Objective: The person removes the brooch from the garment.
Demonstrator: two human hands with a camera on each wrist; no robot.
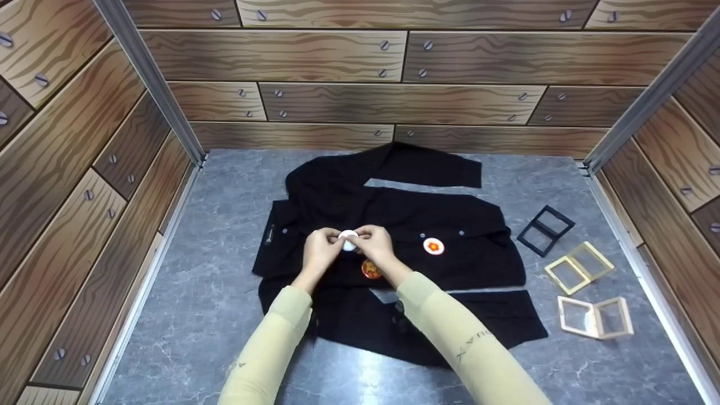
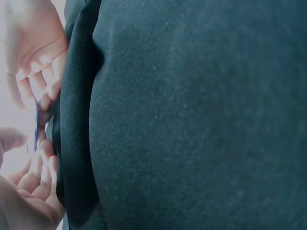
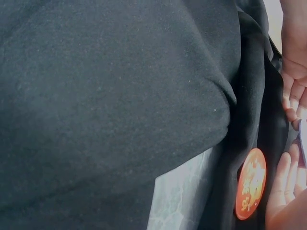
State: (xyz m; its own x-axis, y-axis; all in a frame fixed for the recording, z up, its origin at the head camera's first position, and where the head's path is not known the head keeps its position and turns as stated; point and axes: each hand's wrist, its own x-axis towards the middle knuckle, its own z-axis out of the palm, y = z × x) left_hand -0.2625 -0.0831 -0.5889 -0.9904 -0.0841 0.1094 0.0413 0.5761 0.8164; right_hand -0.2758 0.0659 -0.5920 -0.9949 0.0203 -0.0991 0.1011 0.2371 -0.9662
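A black long-sleeved button-up garment [image 1: 450, 211] lies spread out on the grey surface. Over its middle, my left hand [image 1: 320, 251] and right hand [image 1: 378, 246] pinch a round white badge [image 1: 349, 247] between them, thumbs on its face. In the left wrist view that badge [image 2: 36, 125] shows edge-on, close to the cloth. Its back and any fastening to the fabric are hidden. Just below my right hand sits a round red-and-gold badge [image 3: 251, 184] on the garment. Farther right on it is a white badge with a red flower [image 1: 433, 246].
Right of the garment lie three open, hinged, frame-like cases: black [image 1: 544, 228], gold [image 1: 578, 269] and beige [image 1: 597, 320]. Wood-patterned panels [image 1: 332, 56] wall the grey marbled surface [image 1: 185, 270] at the back and both sides.
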